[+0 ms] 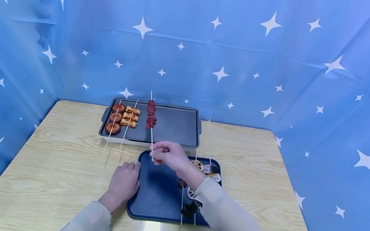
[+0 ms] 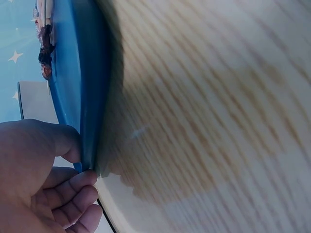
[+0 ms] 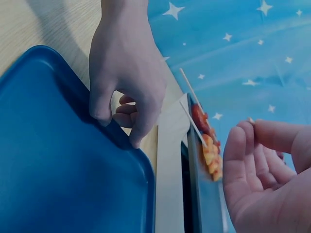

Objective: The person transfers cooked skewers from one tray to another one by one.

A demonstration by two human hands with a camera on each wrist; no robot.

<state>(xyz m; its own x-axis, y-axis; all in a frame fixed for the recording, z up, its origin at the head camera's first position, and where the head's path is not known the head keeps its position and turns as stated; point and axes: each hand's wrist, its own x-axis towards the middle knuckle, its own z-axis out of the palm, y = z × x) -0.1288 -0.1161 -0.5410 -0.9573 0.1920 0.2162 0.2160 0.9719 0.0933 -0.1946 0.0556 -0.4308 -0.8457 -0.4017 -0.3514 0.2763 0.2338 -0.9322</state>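
Note:
My right hand [image 1: 172,156] pinches the lower end of a skewer of dark red meat pieces [image 1: 151,114], whose upper part is over the grill pan [image 1: 177,126]. In the right wrist view, only the stick's tip shows between thumb and fingers of that hand [image 3: 265,167]. My left hand [image 1: 125,180] grips the left rim of a blue tray [image 1: 153,203], thumb on the inner side and fingers curled outside, as the left wrist view shows. On the tray's right side lie several skewers, among them lotus root slices [image 1: 191,193], partly hidden by my right arm.
Two skewers lie at the pan's left: round brown slices [image 1: 115,117] and yellow ridged pieces [image 1: 130,117], their sticks jutting over the front edge. The wooden table [image 1: 65,161] stands against a blue star-patterned curtain [image 1: 179,62].

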